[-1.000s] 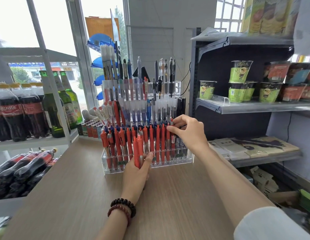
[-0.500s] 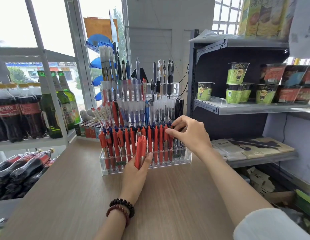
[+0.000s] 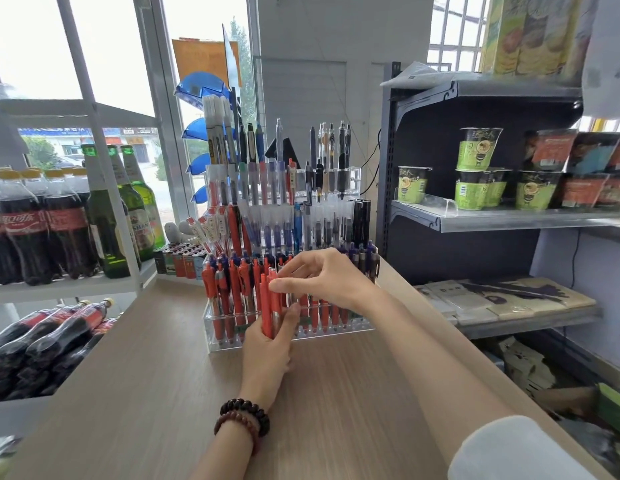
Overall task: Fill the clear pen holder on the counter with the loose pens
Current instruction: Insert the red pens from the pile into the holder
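A clear tiered pen holder stands on the wooden counter, its rows packed with red, blue and black pens. My left hand rests in front of the holder's front row and grips a small bunch of red pens upright. My right hand is just above, with thumb and forefinger pinching the top of one red pen in that bunch. Red pens fill the front row on both sides of my hands.
A white rack with cola bottles and green beer bottles stands left. More cola bottles lie below it. A dark metal shelf with noodle cups stands right. Small boxes sit behind the holder.
My right hand left the front row's right end and moved left to the bunch in my left hand, closing its fingertips on one pen. The left hand stayed in place.
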